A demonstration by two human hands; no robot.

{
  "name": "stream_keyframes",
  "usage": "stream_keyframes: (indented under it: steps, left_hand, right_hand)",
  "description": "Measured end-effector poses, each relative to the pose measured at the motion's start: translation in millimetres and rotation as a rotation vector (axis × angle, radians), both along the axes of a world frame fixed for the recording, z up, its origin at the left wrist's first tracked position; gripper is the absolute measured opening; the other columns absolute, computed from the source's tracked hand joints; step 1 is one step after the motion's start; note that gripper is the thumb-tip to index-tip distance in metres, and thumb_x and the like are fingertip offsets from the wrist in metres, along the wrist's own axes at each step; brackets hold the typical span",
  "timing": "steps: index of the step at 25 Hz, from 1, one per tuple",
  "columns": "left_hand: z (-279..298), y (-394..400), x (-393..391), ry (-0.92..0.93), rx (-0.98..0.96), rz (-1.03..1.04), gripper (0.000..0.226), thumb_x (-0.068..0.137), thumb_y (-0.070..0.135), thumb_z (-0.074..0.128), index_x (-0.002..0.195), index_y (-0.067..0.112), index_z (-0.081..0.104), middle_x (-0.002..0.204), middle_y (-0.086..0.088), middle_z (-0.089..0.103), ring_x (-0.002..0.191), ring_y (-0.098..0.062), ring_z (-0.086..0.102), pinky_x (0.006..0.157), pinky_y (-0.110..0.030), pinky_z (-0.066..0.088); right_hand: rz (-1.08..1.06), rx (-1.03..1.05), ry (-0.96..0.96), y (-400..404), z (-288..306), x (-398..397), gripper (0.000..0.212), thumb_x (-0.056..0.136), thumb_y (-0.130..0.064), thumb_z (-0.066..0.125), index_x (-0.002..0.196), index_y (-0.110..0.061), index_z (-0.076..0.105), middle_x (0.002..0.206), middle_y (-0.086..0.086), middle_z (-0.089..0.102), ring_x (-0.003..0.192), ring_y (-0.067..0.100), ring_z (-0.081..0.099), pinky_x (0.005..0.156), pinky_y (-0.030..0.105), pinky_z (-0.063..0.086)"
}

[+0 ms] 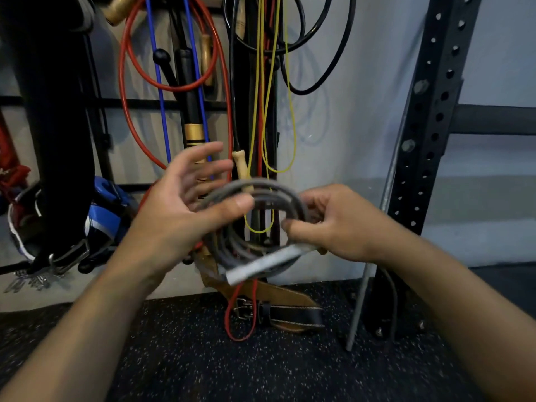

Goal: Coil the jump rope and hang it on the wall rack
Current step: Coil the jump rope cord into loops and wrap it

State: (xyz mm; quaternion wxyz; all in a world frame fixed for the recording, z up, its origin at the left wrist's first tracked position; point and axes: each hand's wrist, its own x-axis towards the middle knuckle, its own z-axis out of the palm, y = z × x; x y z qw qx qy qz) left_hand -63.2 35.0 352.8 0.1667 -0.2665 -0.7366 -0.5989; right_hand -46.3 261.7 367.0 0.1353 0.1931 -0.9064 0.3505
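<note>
Jump rope (pixel 255 224), grey and springy-looking, sits coiled in mid-air before the wall rack (pixel 174 103). Right hand (pixel 327 224) pinches the loops and pale handle (pixel 261 264) together; left hand (pixel 185 204) fingers spread, thumb on the coil. Likely light but eager to uncoil, so best gripped across all loops.

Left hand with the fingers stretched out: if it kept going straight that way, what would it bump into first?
Probably the black jump-rope handle with the gold band hanging on the wall rack, just beyond the left hand fingertips. Depth is hard to judge; the red rope hangs close by.
</note>
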Motion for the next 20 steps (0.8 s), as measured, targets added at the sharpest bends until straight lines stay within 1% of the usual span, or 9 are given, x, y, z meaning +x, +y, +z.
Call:
stream_keyframes:
  steps: [2, 3, 5, 8, 11, 13, 15, 17, 20]
  left_hand:
    - [10, 5, 10, 0.105, -0.469, 0.043, 0.095, 0.056, 0.066, 0.088, 0.136, 0.065, 0.036, 0.131, 0.034, 0.058, 0.12, 0.02, 0.048, 0.095, -0.015, 0.037]
    - [11, 11, 14, 0.121, -0.654, 0.053, 0.1, 0.052, 0.07, 0.086, 0.136, 0.068, 0.031, 0.127, 0.035, 0.058, 0.114, 0.023, 0.048, 0.093, -0.013, 0.038]
    - [8, 27, 20, 0.097, -0.837, 0.027, 0.105, 0.048, 0.068, 0.088, 0.133, 0.068, 0.026, 0.115, 0.03, 0.065, 0.103, 0.016, 0.058, 0.091, -0.021, 0.05]
    - [-6, 41, 16, 0.077, -0.796, -0.014, 0.1, 0.049, 0.056, 0.095, 0.128, 0.061, 0.034, 0.106, 0.024, 0.074, 0.101, 0.001, 0.068, 0.089, -0.035, 0.057]
    - [-9, 40, 10, 0.042, -0.752, 0.029, 0.094, 0.053, 0.053, 0.094, 0.127, 0.061, 0.037, 0.098, 0.016, 0.076, 0.091, -0.009, 0.072, 0.08, -0.038, 0.059]
    - [-6, 37, 9, 0.013, -0.749, 0.061, 0.097, 0.055, 0.053, 0.093, 0.132, 0.063, 0.035, 0.095, 0.014, 0.075, 0.087, -0.009, 0.071, 0.078, -0.039, 0.06]
    - [-1, 32, 8, -0.005, -0.732, 0.085, 0.101, 0.055, 0.055, 0.092, 0.137, 0.062, 0.034, 0.101, 0.015, 0.074, 0.093, -0.01, 0.069, 0.083, -0.039, 0.059]
    - [5, 27, 9, -0.021, -0.685, 0.056, 0.091, 0.055, 0.056, 0.091, 0.131, 0.063, 0.041, 0.11, 0.015, 0.072, 0.101, -0.009, 0.068, 0.089, -0.038, 0.057]
    - [12, 23, 12, -0.083, -0.514, -0.022, 0.073, 0.055, 0.049, 0.091, 0.119, 0.057, 0.056, 0.104, 0.015, 0.076, 0.093, -0.001, 0.071, 0.086, -0.029, 0.056]
  right_hand:
    - [0.014, 0.252, 0.012, -5, 1, 1, 0.017, 0.08, -0.032, 0.078, 0.068, -0.028, 0.068, 0.052, -0.016, 0.059, 0.048, 0.001, 0.049, 0.052, 0.025, 0.041]
    - [0.014, 0.357, 0.033, -9, 1, 2, 0.019, 0.078, -0.036, 0.078, 0.066, -0.028, 0.065, 0.053, -0.017, 0.058, 0.05, 0.002, 0.049, 0.051, 0.024, 0.039]
    - [0.004, 0.466, 0.071, -16, 2, 6, 0.019, 0.073, -0.038, 0.078, 0.066, -0.031, 0.062, 0.054, -0.012, 0.057, 0.051, 0.004, 0.05, 0.05, 0.023, 0.038]
    - [-0.017, 0.478, 0.103, -17, 2, 7, 0.016, 0.07, -0.034, 0.079, 0.067, -0.033, 0.063, 0.054, -0.01, 0.055, 0.051, 0.001, 0.051, 0.046, 0.016, 0.035]
    - [0.026, 0.349, 0.075, -10, -1, 6, 0.019, 0.073, -0.035, 0.083, 0.069, -0.027, 0.067, 0.057, -0.006, 0.059, 0.052, 0.005, 0.049, 0.052, 0.027, 0.041]
    - [0.085, 0.234, 0.023, -8, -1, 6, 0.022, 0.078, -0.043, 0.083, 0.077, -0.026, 0.07, 0.065, -0.008, 0.066, 0.056, 0.003, 0.055, 0.058, 0.03, 0.047]
    - [0.118, 0.074, -0.031, -8, 0, 8, 0.029, 0.083, -0.051, 0.077, 0.091, -0.023, 0.071, 0.068, -0.011, 0.065, 0.052, 0.002, 0.056, 0.052, 0.02, 0.044]
    - [0.103, -0.099, -0.059, -6, 3, 8, 0.038, 0.088, -0.054, 0.068, 0.104, -0.02, 0.063, 0.067, -0.002, 0.059, 0.045, 0.006, 0.048, 0.043, 0.018, 0.037]
    - [0.038, -0.341, -0.046, 2, 8, 6, 0.046, 0.093, -0.063, 0.052, 0.093, -0.018, 0.061, 0.059, 0.005, 0.05, 0.042, 0.012, 0.037, 0.039, 0.02, 0.028]
